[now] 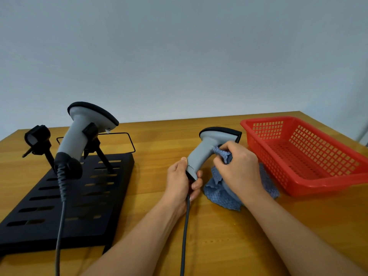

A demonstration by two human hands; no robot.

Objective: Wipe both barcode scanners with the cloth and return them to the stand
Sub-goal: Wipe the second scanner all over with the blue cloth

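My left hand [182, 181] grips the bottom of the handle of a grey barcode scanner [207, 146], holding it upright above the table, its dark cable [184, 232] running toward me. My right hand [238, 169] pinches a blue cloth [221, 193] against the scanner's neck just under its black-rimmed head; the rest of the cloth hangs down to the table. A second grey scanner [79, 134] sits in the right clip of the black slotted stand [99, 196] at the left. The stand's left clip [37, 136] holds nothing.
A red plastic basket [310, 176] stands on the wooden table [219, 236] at the right, close behind my right hand. The second scanner's coiled cable [60, 196] runs over the stand toward the near edge. A plain wall lies behind the table.
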